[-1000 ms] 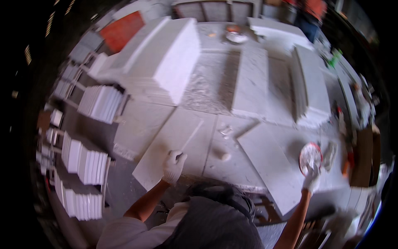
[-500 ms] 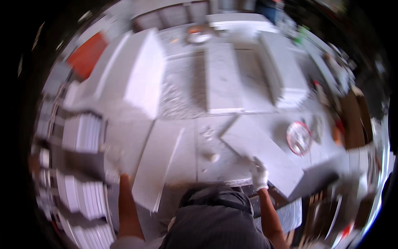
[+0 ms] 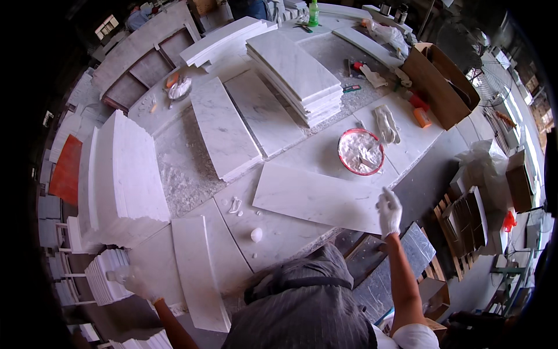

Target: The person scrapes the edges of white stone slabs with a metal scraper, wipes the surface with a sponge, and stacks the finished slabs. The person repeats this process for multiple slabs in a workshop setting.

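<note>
My right hand (image 3: 390, 212), in a white glove, is at the right end of a white marble slab (image 3: 317, 198) lying askew on the worktable. Its fingers point away from me, somewhat apart, and seem to touch the slab's end. Far left, my left hand (image 3: 138, 283), also in a pale glove, is smeared by motion; its fingers cannot be read. It is nearest to a narrow slab (image 3: 199, 270) lying at the table's near left. Beyond the askew slab stands a red-rimmed bowl (image 3: 344, 165) of white paste with a tool in it.
Slab stacks stand at the left (image 3: 125, 180) and far middle (image 3: 293, 64). White gloves (image 3: 386, 125), an orange box (image 3: 422, 118) and a cardboard box (image 3: 436, 87) are at the right. A white lump (image 3: 256, 234) sits near me. Dark slabs (image 3: 401, 262) lie below the table edge.
My view has swung to the right, and the picture is sharper. My right hand now appears at the slab's right end, earlier beside its near edge. My left hand is farther left and lower.
</note>
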A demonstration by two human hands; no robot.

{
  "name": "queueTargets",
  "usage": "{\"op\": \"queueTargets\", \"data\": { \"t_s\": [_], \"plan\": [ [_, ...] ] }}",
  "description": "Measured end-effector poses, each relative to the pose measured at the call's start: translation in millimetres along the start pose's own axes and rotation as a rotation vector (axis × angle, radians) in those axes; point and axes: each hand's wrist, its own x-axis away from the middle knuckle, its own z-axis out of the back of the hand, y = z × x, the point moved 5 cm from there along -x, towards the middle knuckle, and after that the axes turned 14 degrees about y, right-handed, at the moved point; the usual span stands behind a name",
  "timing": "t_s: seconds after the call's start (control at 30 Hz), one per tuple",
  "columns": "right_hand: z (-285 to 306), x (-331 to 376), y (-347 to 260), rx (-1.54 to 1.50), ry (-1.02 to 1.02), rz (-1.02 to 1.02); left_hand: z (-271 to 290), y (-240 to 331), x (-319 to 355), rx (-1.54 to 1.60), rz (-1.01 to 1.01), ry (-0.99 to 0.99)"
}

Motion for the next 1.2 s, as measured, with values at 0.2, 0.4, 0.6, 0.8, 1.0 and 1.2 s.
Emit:
{"op": "queueTargets", "data": {
  "t_s": [0.2, 0.4, 0.6, 0.8, 1.0, 1.2],
  "plan": [
    [-6, -153, -25, 0.319, 0.068, 0.230, -75, 230, 142, 0.192, -0.046, -0.251],
    [-65, -258, -20, 0.646, -0.018, 0.521, -153, 298, 343, -0.041, 0.182, -0.847],
    [-108, -278, -19, 0.707, -0.265, 0.330, -196, 288, 471, -0.656, 0.255, -1.295],
    [-115, -300, 18, 0.991, -0.142, 0.625, -219, 276, 506, -1.055, -0.174, -1.387],
    [-68, -308, 1, 0.751, -0.024, 0.436, -251, 259, 512, -1.229, -0.593, -1.270],
    [18, -248, -79, -0.003, 0.015, 0.133, -262, 264, 504, -1.339, -0.550, -1.382]
  ]
}}
